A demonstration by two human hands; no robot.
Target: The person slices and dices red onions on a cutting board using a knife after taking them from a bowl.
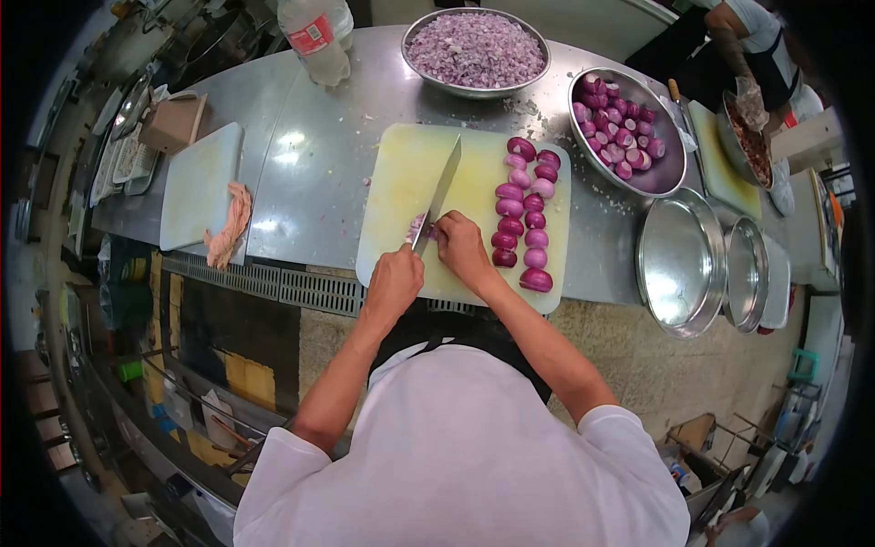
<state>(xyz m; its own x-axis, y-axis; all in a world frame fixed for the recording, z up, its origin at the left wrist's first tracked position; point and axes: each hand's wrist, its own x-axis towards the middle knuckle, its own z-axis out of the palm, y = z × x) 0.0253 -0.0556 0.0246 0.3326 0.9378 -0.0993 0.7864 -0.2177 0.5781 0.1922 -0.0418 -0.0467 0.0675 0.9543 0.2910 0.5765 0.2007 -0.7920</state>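
My left hand [394, 281] is wrapped round the handle of a long kitchen knife [444, 187], its blade pointing away across the cutting board [401, 164]. My right hand [461, 246] is just right of the blade, fingers bent together on a small piece of red onion that they mostly hide. Small cut bits of onion [416, 221] lie against the blade's left side. Along the board's right part, peeled red onion halves [509, 191] stand in two rows.
Behind the board stands a bowl of chopped onion [474, 50]; right of it, a bowl of peeled onions [624, 137]. Empty metal pans [682, 264] sit at right. A bottle [314, 46], a second board [202, 182] and a crumpled cloth [228, 225] are leftward. A gloved co-worker [750, 100] holds a bowl.
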